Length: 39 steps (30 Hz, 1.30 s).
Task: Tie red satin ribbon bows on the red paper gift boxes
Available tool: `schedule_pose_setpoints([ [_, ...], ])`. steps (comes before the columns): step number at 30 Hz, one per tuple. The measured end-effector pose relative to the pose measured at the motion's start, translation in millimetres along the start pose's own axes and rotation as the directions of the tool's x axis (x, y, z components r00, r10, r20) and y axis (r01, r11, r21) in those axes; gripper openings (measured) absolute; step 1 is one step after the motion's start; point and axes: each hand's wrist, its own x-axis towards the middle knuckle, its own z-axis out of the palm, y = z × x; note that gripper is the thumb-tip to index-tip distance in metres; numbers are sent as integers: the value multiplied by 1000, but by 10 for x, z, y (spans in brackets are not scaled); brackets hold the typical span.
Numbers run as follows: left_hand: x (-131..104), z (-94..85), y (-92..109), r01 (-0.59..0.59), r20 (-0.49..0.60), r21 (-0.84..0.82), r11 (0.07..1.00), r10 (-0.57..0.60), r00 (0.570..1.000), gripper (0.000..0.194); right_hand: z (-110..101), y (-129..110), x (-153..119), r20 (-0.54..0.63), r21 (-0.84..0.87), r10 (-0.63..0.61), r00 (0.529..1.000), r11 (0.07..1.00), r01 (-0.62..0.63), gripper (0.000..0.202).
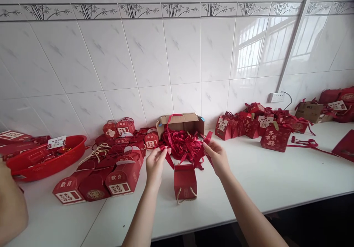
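Observation:
My left hand (155, 164) pinches a piece of dark red ribbon between thumb and fingers. To its right, my right hand (217, 154) is closed on red ribbon (208, 138) too, with an end sticking up past the fingertips. Whether both hands hold one and the same ribbon I cannot tell. Between my forearms a small red gift box (185, 182) with a twisted rope handle stands on the white table. Behind it, a heap of red ribbons (182, 143) spills from an open cardboard box (180, 119).
Several red gift boxes (121, 178) stand grouped on the left, near a red plastic basin (49, 162). More red gift bags (275, 138) line the right side by the tiled wall (182, 55). Another person's arm (11, 202) reaches in at the left edge.

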Motion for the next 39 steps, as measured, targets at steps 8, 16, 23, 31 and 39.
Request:
schedule_pose_setpoints([
  [8,224,174,227,-37,132,-31,999,40,990,28,265,-187,161,220,-36,-74,973,996,84,23],
  [16,240,232,329,-66,170,-76,995,79,982,32,264,-237,143,255,-51,-60,965,996,75,26],
  [23,185,262,297,-82,184,-98,992,99,978,36,250,-246,139,226,-54,-69,972,995,83,26],
  [31,140,268,273,-102,187,-80,991,116,976,27,239,-281,122,193,-83,-95,977,990,112,25],
  [39,115,297,265,-104,177,-68,992,115,977,26,238,-270,137,167,-73,-101,981,991,114,28],
])
